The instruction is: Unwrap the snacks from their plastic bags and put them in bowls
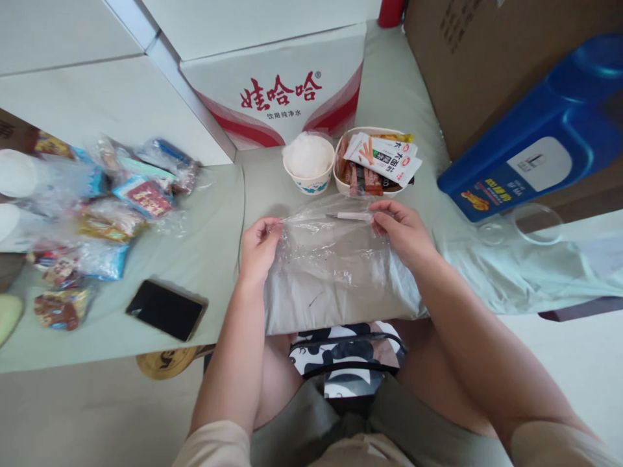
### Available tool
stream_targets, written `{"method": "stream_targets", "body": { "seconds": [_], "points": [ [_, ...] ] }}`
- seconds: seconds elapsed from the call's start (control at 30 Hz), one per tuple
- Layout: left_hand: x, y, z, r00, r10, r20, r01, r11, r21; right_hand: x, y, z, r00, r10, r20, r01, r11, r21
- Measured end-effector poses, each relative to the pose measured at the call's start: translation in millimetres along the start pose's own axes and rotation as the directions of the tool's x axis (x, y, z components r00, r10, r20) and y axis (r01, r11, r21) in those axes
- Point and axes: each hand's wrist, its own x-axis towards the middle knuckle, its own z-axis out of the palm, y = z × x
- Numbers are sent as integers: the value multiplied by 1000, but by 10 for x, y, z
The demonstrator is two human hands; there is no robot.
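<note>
Stretched between my two hands is a clear, crinkled plastic bag (335, 256). My left hand (260, 250) pinches its upper left corner between thumb and fingers. At the upper right corner, my right hand (402, 230) is closed with thumb and forefinger on the plastic. A thin white-handled craft knife (350, 216), blade to the left, lies along the bag's top edge with its handle end at my right fingertips; whether those fingers also grip it I cannot tell. Just beyond stand a paper cup (311, 183) with white stuff heaped inside and a white bowl (343, 185) of packaged snacks (382, 155).
Several wrapped snacks (146, 194) lie at the left, near a phone (167, 309). A large blue bottle (530, 136) and a clear plastic lid (538, 224) are at the right. A white carton (282, 84) and a brown cardboard box (496, 71) stand behind.
</note>
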Motion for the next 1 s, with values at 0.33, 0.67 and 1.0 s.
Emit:
{"method": "stream_targets", "body": {
  "seconds": [0.33,0.67,1.0],
  "points": [
    [-30,9,-2,1000,-22,20,21,999,31,7,9,-5,1000,-22,-11,22,1000,3],
    [-51,2,8,999,-11,53,8,999,52,-6,-6,3,1000,-6,3,6,1000,-11],
    [-75,36,10,996,16,88,-23,997,75,-8,-1,-4,1000,-12,29,14,997,-73]
  ]
}}
